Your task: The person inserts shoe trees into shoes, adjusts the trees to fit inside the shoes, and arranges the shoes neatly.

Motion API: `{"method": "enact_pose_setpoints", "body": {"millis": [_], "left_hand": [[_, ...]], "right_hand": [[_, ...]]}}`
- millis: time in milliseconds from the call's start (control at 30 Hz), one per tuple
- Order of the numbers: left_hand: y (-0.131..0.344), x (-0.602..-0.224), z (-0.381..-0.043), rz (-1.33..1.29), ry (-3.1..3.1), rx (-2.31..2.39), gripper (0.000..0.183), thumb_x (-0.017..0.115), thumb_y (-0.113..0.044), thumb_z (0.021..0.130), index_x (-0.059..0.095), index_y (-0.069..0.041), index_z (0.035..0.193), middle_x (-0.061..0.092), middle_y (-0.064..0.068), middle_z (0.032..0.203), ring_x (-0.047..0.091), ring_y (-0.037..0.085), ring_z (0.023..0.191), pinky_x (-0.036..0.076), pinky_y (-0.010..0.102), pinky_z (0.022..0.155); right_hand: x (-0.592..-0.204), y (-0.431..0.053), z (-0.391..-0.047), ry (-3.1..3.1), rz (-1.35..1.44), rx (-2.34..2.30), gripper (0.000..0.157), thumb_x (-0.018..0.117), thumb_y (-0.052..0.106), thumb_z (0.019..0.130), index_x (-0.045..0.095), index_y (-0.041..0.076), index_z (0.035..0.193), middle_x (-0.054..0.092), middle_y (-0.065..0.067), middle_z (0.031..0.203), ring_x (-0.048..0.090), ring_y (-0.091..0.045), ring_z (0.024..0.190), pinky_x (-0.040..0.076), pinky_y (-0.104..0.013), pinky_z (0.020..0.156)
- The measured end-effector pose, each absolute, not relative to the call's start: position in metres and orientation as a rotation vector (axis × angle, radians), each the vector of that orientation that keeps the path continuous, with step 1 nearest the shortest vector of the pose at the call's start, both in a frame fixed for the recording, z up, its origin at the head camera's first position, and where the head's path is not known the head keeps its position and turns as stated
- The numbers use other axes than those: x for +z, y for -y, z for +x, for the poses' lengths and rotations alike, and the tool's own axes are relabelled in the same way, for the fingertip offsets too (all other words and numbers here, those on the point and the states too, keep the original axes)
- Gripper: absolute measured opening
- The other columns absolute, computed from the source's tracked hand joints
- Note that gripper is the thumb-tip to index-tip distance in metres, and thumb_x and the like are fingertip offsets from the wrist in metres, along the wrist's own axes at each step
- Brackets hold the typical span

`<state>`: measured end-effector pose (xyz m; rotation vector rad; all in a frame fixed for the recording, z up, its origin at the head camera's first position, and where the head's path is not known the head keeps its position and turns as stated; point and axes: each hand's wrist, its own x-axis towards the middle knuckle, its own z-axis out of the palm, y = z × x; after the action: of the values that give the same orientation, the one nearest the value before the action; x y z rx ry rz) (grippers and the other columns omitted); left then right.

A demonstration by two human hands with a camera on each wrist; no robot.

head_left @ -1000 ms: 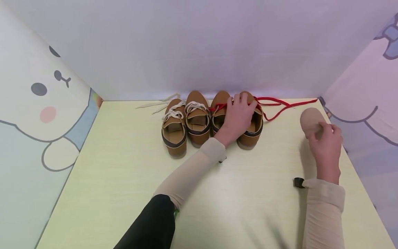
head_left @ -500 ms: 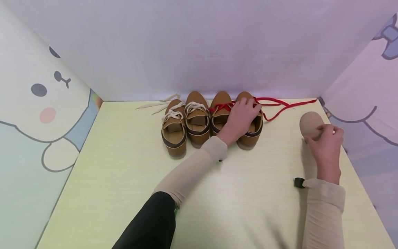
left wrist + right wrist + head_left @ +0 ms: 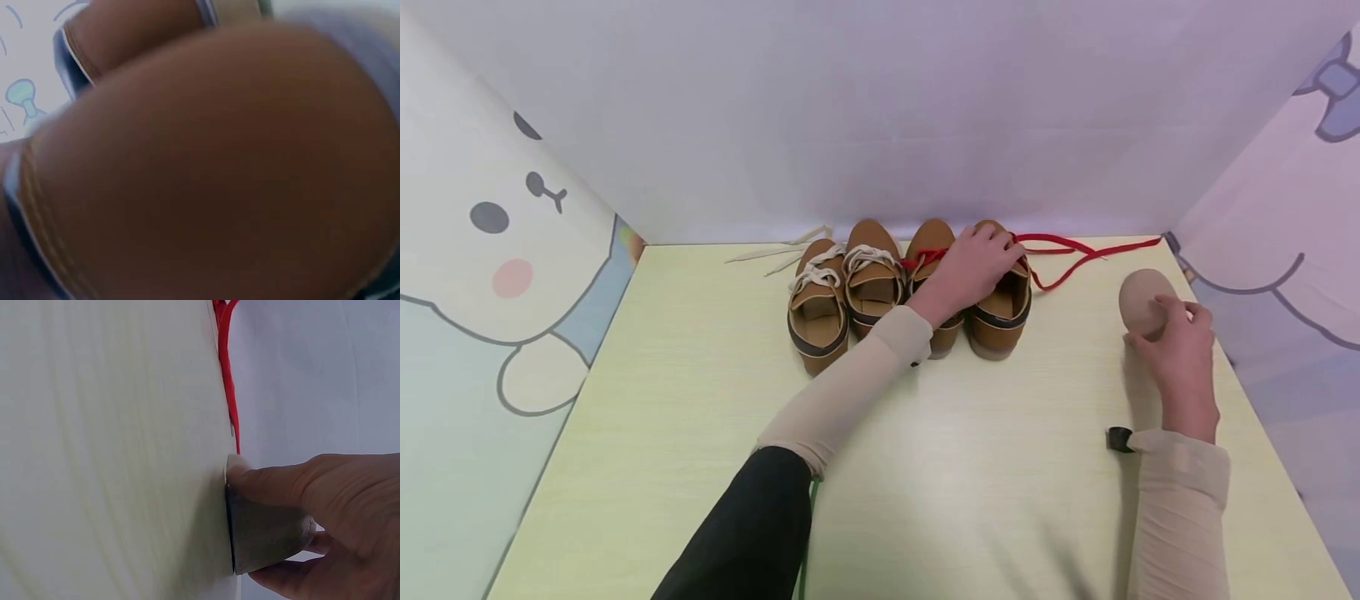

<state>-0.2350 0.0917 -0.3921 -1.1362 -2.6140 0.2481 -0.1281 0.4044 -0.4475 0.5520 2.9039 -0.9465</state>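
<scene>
Two brown shoes with white laces, the far-left shoe [image 3: 816, 329] and its neighbour [image 3: 874, 300], stand toes to the back wall. Beside them are a brown shoe [image 3: 934, 237] with red laces and the rightmost brown shoe [image 3: 996, 337], toe partly covered. My left hand [image 3: 973, 267] lies with bent fingers over this shoe's upper; whether they grip it is hidden. A brown shoe heel [image 3: 212, 162] fills the left wrist view. At the right, my right hand [image 3: 1180, 354] holds a beige domed oval thing [image 3: 1142, 300] between thumb and fingers; its flat dark-edged side shows in the right wrist view.
A loose red lace [image 3: 1082, 254] trails rightward along the back edge, white lace ends [image 3: 775, 250] leftward. The pale table [image 3: 1000, 467] meets a plain back wall [image 3: 880, 125] and printed side walls. A green cord [image 3: 808, 525] hangs by the left sleeve.
My left forearm has shifted left and up the table, the hand staying over the rightmost shoe. My right hand and the beige thing have come slightly nearer. The shoes stand as before.
</scene>
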Motion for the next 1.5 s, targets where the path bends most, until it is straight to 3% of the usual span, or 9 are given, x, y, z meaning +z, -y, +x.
{"method": "enact_pose_setpoints", "body": {"millis": [200, 433, 700, 1100, 1367, 1500], "left_hand": [[-0.091, -0.399, -0.235, -1.107, 2.553, 0.221, 0.031, 0.041, -0.018, 0.111, 0.061, -0.014, 0.134, 0.065, 0.005, 0.134, 0.060, 0.026, 0.125, 0.060, 0.034, 0.092], [-0.095, -0.404, -0.234, -1.077, 2.637, 0.184, 0.030, 0.044, -0.013, 0.107, 0.061, -0.010, 0.132, 0.063, 0.005, 0.128, 0.064, 0.022, 0.096, 0.061, 0.028, 0.072], [-0.097, -0.405, -0.235, -1.078, 2.609, 0.170, 0.025, 0.042, -0.013, 0.111, 0.061, -0.010, 0.127, 0.064, 0.005, 0.125, 0.058, 0.019, 0.082, 0.058, 0.025, 0.065], [-0.093, -0.406, -0.236, -1.082, 2.652, -0.007, 0.020, 0.047, -0.014, 0.111, 0.055, -0.011, 0.129, 0.060, 0.006, 0.127, 0.062, 0.016, 0.081, 0.058, 0.022, 0.071], [-0.088, -0.407, -0.243, -1.052, 2.776, -0.322, 0.033, 0.065, -0.023, 0.104, 0.054, -0.011, 0.132, 0.061, 0.005, 0.127, 0.068, 0.018, 0.092, 0.058, 0.026, 0.083], [-0.083, -0.406, -0.244, -1.049, 2.817, -0.500, 0.018, 0.059, -0.017, 0.104, 0.056, -0.011, 0.121, 0.060, 0.004, 0.115, 0.059, 0.018, 0.081, 0.049, 0.026, 0.075]], "right_hand": [[-0.447, -0.405, -0.125, -2.934, 0.516, -0.898, 0.072, 0.066, 0.018, 0.099, 0.031, 0.003, 0.161, 0.009, -0.038, 0.166, 0.023, -0.065, 0.144, 0.031, -0.078, 0.111], [-0.445, -0.391, -0.122, -2.934, 0.480, -0.902, 0.070, 0.065, 0.019, 0.099, 0.034, 0.004, 0.160, 0.013, -0.037, 0.166, 0.024, -0.064, 0.142, 0.034, -0.079, 0.108], [-0.432, -0.368, -0.116, -2.954, 0.356, -0.895, 0.067, 0.066, 0.019, 0.100, 0.038, 0.004, 0.158, 0.015, -0.037, 0.166, 0.027, -0.065, 0.142, 0.036, -0.079, 0.106], [-0.402, -0.336, -0.097, -2.990, 0.216, -0.945, 0.066, 0.069, 0.019, 0.097, 0.042, 0.003, 0.156, 0.027, -0.036, 0.161, 0.034, -0.059, 0.141, 0.035, -0.078, 0.108], [-0.381, -0.321, -0.083, -3.021, 0.114, -0.996, 0.067, 0.072, 0.020, 0.096, 0.044, 0.003, 0.154, 0.037, -0.033, 0.157, 0.040, -0.054, 0.137, 0.041, -0.076, 0.103], [-0.375, -0.316, -0.077, -3.039, 0.076, -1.024, 0.068, 0.074, 0.017, 0.095, 0.043, 0.000, 0.153, 0.041, -0.033, 0.152, 0.041, -0.051, 0.135, 0.041, -0.073, 0.102]]}}
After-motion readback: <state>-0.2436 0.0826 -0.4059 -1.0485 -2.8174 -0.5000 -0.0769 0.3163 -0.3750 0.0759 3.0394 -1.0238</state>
